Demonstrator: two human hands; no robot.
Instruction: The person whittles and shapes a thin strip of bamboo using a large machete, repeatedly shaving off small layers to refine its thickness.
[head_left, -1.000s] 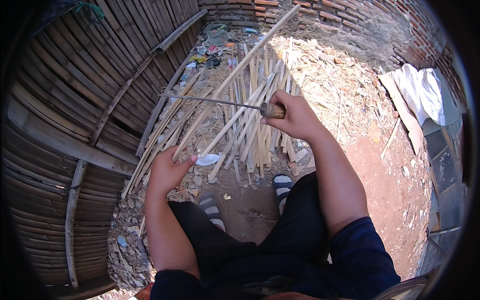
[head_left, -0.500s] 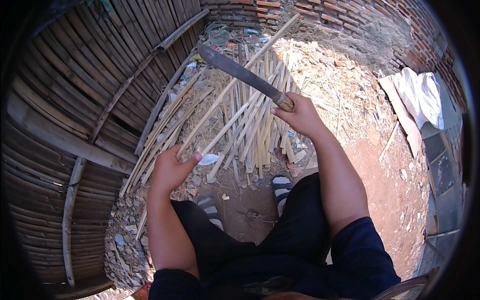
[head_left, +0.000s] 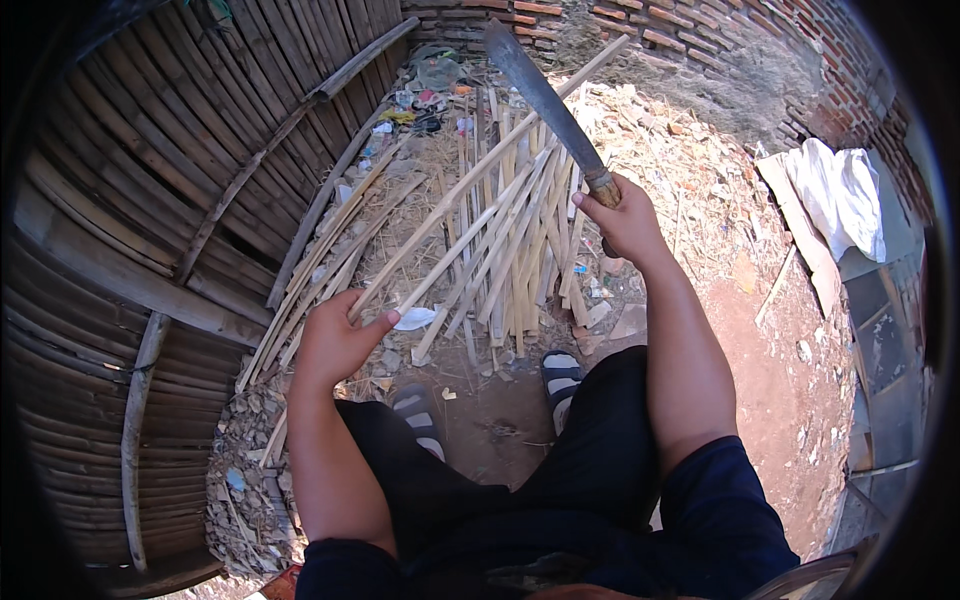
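My left hand [head_left: 338, 336] is closed round the lower end of a long pale bamboo strip [head_left: 479, 173]. The strip slants up and away to the right, its far tip reaching toward the brick wall. In my right hand [head_left: 630, 222] is the wooden handle of a machete [head_left: 552, 108]. Its dark, broad blade points up and to the left, crossing over the strip in this view; whether they touch I cannot tell. Beneath both lies a loose pile of similar pale strips [head_left: 519, 232] on the ground, just beyond my sandalled feet.
A bamboo slat wall [head_left: 110, 215] rises on the left, with more strips [head_left: 335, 235] lying along its foot. A brick wall [head_left: 680, 40] closes the far side. White cloth [head_left: 838, 195] and cardboard [head_left: 800, 225] lie at the right. Rubble and litter cover the ground.
The machete has swung to the right and its blade now points more steeply upward. The held strip's far end has shifted slightly right. My left hand has barely moved.
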